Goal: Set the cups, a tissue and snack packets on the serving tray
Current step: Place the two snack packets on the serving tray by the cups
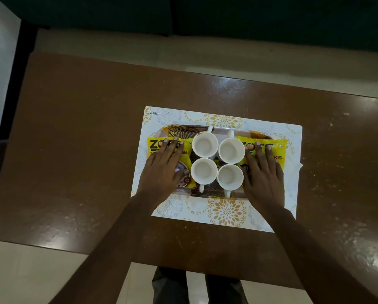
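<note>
Yellow snack packets (278, 150) are lying lengthwise at each end of the tray (205, 128) flanking four white cups (205, 144), each directly under the left hand (161, 170) or right hand (262, 174), fingers spread flat, pressing, gripping nothing; no tissue is showing.

Left hand (165, 170) and right hand (263, 176) lie flat, fingers (258, 150) extended.

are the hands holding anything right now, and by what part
Nothing is gripped. Left hand and right hand lie flat, fingers spread, each on a yellow snack packet.
</note>
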